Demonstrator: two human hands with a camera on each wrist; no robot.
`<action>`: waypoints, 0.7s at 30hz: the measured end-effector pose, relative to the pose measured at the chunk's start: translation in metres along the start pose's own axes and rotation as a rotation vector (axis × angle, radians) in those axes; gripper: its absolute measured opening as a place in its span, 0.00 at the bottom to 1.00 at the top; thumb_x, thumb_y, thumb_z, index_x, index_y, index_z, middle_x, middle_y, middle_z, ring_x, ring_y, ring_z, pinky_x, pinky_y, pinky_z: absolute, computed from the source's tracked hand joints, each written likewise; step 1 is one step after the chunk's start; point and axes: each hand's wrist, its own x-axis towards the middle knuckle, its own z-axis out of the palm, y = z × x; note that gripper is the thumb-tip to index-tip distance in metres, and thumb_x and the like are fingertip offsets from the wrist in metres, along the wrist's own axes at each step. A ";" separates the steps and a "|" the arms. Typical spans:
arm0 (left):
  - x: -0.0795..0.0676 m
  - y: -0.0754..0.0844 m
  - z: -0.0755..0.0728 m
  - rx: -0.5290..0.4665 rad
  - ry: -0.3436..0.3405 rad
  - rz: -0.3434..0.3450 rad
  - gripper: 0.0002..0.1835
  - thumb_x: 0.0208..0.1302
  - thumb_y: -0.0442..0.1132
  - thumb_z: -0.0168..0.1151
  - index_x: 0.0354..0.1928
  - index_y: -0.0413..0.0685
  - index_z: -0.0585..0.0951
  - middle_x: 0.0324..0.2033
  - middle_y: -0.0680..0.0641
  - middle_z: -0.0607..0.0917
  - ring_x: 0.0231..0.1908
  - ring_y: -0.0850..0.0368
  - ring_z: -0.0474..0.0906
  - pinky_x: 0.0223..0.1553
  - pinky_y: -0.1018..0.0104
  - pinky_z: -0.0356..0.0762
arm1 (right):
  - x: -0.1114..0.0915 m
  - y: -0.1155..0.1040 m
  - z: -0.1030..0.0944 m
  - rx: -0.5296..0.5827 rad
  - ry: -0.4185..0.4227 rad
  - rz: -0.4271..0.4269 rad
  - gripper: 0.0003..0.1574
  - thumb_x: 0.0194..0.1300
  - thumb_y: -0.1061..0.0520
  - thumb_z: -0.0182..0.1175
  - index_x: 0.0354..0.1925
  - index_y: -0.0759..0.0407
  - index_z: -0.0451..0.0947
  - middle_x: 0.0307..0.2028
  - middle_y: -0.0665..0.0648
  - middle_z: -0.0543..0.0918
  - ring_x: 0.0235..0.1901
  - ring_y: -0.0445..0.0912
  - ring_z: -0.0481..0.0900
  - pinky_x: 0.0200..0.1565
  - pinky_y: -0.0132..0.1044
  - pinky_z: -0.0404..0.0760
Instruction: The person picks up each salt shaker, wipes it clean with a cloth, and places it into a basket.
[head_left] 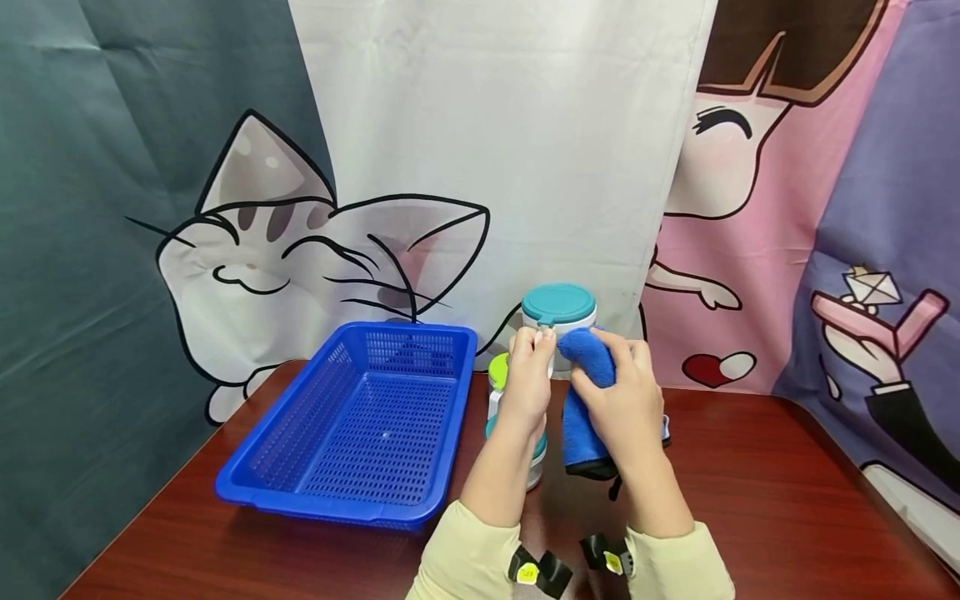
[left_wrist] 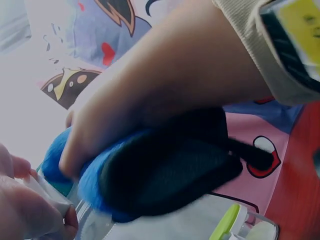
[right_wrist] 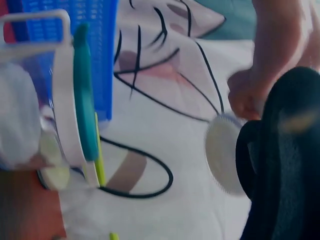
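Head view: left hand (head_left: 527,379) at the white handle (head_left: 551,365) of the large teal-lidded canister (head_left: 558,305), fingertips pinching it. Right hand (head_left: 624,404) has thumb and fingers curled round a plush blue cloth (head_left: 587,357), black-edged, in front of the canister; contact between the two cannot be told. Left of the hands, a blue basket (head_left: 345,510) on the red-brown table (head_left: 757,492). Judged risk: a hard push from the cloth could twist the canister out of so small a pinch, and a dropped canister could strike those below. Count: three canisters, including the lime-lidded canister (head_left: 497,372) and the small teal-lidded canister (head_left: 537,454); one basket, one cloth, two hands.

Left wrist view: left fingers close on the white handle; blue cloth bunched under the right hand, its black strap hanging free. Strap could snag, if it loops something. Count: one strap, one lime lid.

Right wrist view: ridged base (right_wrist: 220,155) shows near the left hand, probably the held canister's, apparently off the table. Right fingers out of sight here, state untellable. A swinging right forearm might knock the nearer canister. Count: one base, one teal lid.
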 end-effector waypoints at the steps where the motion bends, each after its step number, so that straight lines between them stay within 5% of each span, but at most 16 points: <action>1: 0.000 0.000 0.000 0.008 0.006 0.004 0.14 0.71 0.38 0.45 0.25 0.48 0.60 0.36 0.50 0.58 0.42 0.53 0.54 0.41 0.62 0.50 | -0.001 -0.002 0.002 -0.002 0.005 -0.020 0.28 0.56 0.48 0.63 0.55 0.49 0.73 0.45 0.61 0.70 0.38 0.59 0.76 0.36 0.56 0.75; 7: 0.000 0.000 -0.003 0.024 0.027 0.005 0.14 0.70 0.38 0.45 0.24 0.48 0.61 0.36 0.50 0.59 0.40 0.54 0.55 0.40 0.63 0.51 | -0.004 -0.004 0.006 -0.007 0.021 -0.047 0.27 0.55 0.49 0.64 0.54 0.49 0.74 0.43 0.60 0.70 0.36 0.59 0.76 0.34 0.55 0.75; 15: 0.001 -0.002 -0.009 -0.020 -0.052 -0.007 0.12 0.70 0.35 0.43 0.25 0.45 0.62 0.36 0.50 0.60 0.40 0.55 0.58 0.38 0.64 0.53 | -0.002 0.004 -0.004 0.074 0.002 0.078 0.25 0.59 0.49 0.61 0.55 0.46 0.72 0.47 0.58 0.70 0.45 0.58 0.73 0.40 0.58 0.73; 21: 0.009 0.004 -0.015 0.008 -0.099 0.020 0.12 0.71 0.36 0.41 0.26 0.45 0.62 0.36 0.50 0.59 0.39 0.56 0.58 0.39 0.64 0.56 | -0.005 -0.003 0.001 0.104 0.025 0.028 0.26 0.57 0.49 0.62 0.55 0.47 0.73 0.45 0.58 0.70 0.43 0.57 0.74 0.38 0.56 0.74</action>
